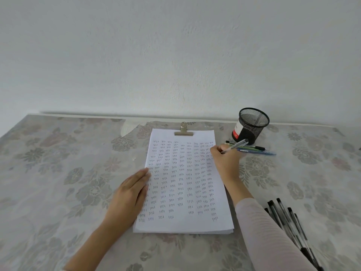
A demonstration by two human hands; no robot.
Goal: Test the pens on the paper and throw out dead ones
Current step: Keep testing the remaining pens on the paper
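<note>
Right hand [224, 159]: the fingers are curled around a clear-barrelled pen [235, 146] in a writing grip. The barrel slants up and to the right, and its far end points toward the cup [252, 124]. The pen tip is hidden behind the fingers, so contact with the sheet cannot be confirmed. The hand sits at the upper right edge of the paper [183, 182], beside the last column of writing.

Left hand [132, 190]: the fingers are straight and lie flat. The fingertips rest on the left edge of the paper and the palm lies on the table [58, 173]. It grasps nothing.

Paper: 1 stack of white sheets lies in front of the person, long side running away from them. The top sheet is covered in columns of short handwritten words. A metal clip [183, 130] holds the far edge at its middle.

Cup: a black mesh cup stands tilted near the wall [175, 45], right of the clip, with a red and white object just beside its left side.

Loose pens [254, 150]: at least 2, 1 green and 1 blue, lie side by side on the table between the cup and the right hand.

Black pens [289, 223]: a group of at least 4 capped pens lies at the lower right, partly covered by the pale sleeve [269, 231] of the right arm.

The table carries a floral cloth.
</note>
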